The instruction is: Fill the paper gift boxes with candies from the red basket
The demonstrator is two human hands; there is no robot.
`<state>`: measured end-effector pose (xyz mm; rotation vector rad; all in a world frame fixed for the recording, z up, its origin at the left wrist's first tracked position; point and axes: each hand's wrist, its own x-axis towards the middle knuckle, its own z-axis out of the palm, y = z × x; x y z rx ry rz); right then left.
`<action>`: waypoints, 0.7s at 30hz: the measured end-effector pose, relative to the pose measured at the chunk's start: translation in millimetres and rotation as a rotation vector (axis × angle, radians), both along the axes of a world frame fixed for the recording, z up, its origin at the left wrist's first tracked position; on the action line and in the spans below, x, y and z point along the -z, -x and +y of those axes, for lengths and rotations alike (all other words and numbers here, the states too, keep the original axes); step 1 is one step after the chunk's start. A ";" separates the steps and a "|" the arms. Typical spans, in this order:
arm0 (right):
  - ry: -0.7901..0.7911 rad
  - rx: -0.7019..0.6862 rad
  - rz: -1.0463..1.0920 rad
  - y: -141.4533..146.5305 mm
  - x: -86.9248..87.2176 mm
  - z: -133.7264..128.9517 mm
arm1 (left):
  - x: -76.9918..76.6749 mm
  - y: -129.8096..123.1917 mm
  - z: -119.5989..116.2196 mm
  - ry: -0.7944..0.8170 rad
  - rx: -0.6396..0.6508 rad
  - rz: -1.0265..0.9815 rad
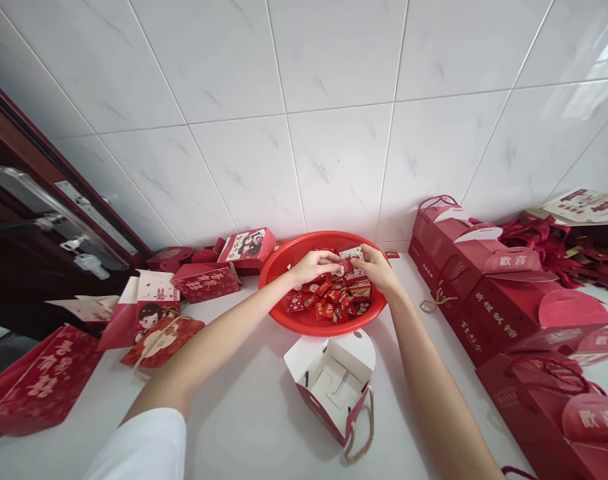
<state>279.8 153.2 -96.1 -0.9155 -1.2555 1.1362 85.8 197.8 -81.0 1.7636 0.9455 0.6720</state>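
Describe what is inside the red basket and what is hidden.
The red basket holds red packets, plus a white patterned packet between the left hand and right hand. The hands and upper packets cover whatever lies deeper.

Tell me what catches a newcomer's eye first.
Probably the rounded red plastic basket of small red wrapped packets, below the white tiled wall, with both bare hands over it. Next, perhaps, the open white-lined cardboard box in front, then the row of red cardboard boxes along the right.
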 end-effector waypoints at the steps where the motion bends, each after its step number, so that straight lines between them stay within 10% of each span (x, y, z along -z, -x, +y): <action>1: -0.008 -0.012 -0.018 0.0 0.0 -0.4 | -0.5 -0.7 -1.6 0.010 0.012 0.019; 21: -0.031 -0.099 -0.182 -1.5 -10.8 -7.8 | -1.0 -1.6 -3.1 -0.184 0.061 0.129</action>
